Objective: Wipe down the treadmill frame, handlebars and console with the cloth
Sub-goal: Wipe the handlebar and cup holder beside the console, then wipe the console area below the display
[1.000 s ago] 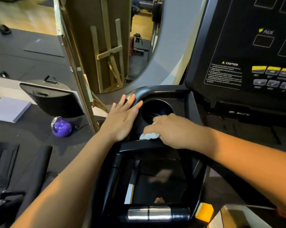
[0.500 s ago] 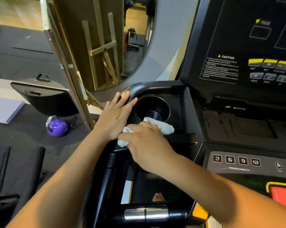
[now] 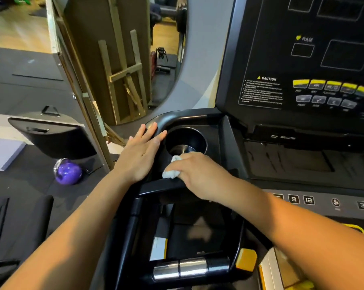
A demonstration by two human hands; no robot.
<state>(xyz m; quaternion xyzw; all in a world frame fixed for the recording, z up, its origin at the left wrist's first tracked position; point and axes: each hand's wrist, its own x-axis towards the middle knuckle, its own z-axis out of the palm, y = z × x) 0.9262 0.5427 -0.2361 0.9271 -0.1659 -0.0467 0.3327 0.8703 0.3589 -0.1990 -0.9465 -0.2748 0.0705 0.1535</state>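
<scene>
Right hand (image 3: 200, 174) has slid back right along the ledge; fingers bunched around cloth (image 3: 171, 172), wiping beside cup holder (image 3: 185, 141). Left hand (image 3: 140, 155) flat, fingers open, bracing; next likely console (image 3: 302, 59).

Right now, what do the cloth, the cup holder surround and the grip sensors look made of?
Cloth: white terry-like fabric, bunched and nubby. Cup holder surround: apparently glossy black moulded plastic, showing soft reflections. Grip sensors: polished metal or chrome plating, with mirror-like highlights.

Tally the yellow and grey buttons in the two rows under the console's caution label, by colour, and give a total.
Yellow buttons: 5, top row
Grey buttons: 4, bottom row
Total: 9, all on the console. The right end of both rows is blurred, and more may lie beyond the frame edge.
</scene>
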